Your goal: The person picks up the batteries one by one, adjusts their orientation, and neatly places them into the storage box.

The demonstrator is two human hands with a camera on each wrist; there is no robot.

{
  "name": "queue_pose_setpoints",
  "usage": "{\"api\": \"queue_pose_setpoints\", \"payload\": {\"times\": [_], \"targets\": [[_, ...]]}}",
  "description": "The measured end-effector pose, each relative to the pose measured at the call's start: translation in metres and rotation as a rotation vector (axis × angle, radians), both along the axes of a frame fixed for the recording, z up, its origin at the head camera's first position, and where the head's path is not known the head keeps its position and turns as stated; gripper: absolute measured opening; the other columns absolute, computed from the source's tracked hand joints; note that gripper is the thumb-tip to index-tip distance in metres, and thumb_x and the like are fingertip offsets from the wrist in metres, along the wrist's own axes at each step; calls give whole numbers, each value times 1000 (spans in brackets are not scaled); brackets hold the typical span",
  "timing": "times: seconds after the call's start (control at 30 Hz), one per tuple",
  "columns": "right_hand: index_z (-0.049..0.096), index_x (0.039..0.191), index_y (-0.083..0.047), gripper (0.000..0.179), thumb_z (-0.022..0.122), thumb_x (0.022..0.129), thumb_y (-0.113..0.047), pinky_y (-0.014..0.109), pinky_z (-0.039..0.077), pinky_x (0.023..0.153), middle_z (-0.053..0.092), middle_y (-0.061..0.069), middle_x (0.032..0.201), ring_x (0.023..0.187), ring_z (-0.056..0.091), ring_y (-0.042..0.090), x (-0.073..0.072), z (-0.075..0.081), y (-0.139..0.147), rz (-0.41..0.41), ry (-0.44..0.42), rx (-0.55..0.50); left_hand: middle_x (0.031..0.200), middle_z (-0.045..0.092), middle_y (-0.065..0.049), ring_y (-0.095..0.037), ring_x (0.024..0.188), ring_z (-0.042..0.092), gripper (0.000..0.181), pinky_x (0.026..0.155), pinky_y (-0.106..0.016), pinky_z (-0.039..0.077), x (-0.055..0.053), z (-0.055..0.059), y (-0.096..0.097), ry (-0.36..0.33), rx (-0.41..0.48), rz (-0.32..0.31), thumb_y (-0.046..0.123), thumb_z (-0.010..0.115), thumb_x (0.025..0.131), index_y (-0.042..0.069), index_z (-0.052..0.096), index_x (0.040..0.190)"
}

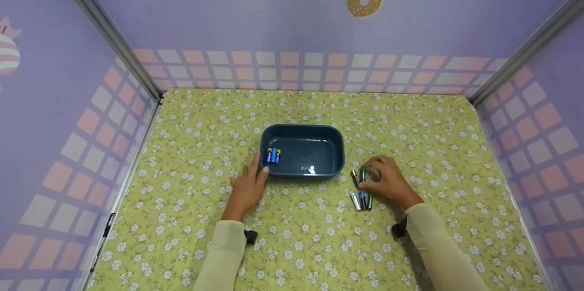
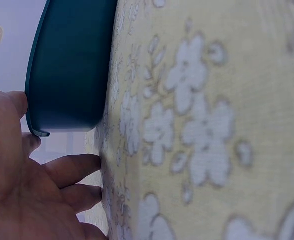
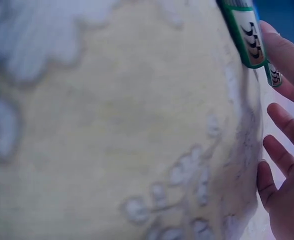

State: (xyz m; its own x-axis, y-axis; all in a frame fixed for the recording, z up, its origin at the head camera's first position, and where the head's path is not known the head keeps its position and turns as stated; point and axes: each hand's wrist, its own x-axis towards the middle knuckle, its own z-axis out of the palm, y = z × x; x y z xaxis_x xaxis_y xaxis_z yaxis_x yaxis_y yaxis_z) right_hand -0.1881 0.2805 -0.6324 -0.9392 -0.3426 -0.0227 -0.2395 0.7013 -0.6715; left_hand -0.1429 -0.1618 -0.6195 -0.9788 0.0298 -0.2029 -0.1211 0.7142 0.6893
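Note:
A dark blue plastic basin (image 1: pixel 303 175) sits on the flowered cloth, with several blue batteries (image 1: pixel 273 156) lying side by side at its left end. My left hand (image 1: pixel 248 187) holds the basin's near left corner, thumb at the rim and index finger along the outside; its other fingers reach down to the cloth in the left wrist view. To the right of the basin, my right hand (image 1: pixel 388 180) pinches a green battery (image 1: pixel 362 173) between thumb and index finger. Close by lie a black battery (image 1: pixel 355 178), a silver battery (image 1: pixel 355 201), a blue-and-black battery (image 1: pixel 362 200) and another green battery (image 3: pixel 249 37).
Yellow flowered cloth (image 1: pixel 191 181) covers the tabletop. Purple panels (image 1: pixel 292 22) with pastel squares enclose its back and both sides, with grey metal posts (image 1: pixel 109 31) at the corners. A dark wrist strap piece (image 1: pixel 399 230) sticks out beside the right sleeve.

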Motion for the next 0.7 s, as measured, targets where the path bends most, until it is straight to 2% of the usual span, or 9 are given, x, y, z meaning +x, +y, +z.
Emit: {"api": "queue_pose_setpoints", "payload": {"times": [0.1,0.3,0.47,0.7], "targets": [[68,127,-21,56,84,81,-49,60,45,102,55,4,136,130,44,30,-2,4,-2,6,23,-11,168,28,-13,-44,156,16,74,116,-76,-11,0,0,0,-3,0,3,71,25,103,38,2,165],[68,126,-21,53,85,82,-47,55,48,98,56,3,132,123,49,27,-7,12,-11,-17,58,-31,168,28,-14,-44,156,16,73,116,-77,-11,0,0,0,4,2,1,70,25,104,38,3,166],[66,130,-18,56,85,84,-42,57,48,99,54,5,137,126,50,28,-10,20,-21,-50,84,-78,168,27,-13,-45,156,15,75,115,-78,-11,1,0,0,13,3,-5,72,24,103,37,3,166],[65,134,-15,62,83,84,-47,57,48,98,56,8,136,127,53,32,-19,32,-33,-72,184,-126,169,25,-14,-44,157,14,73,116,-76,-12,1,1,-1,15,32,0,71,27,103,40,3,165]]}}
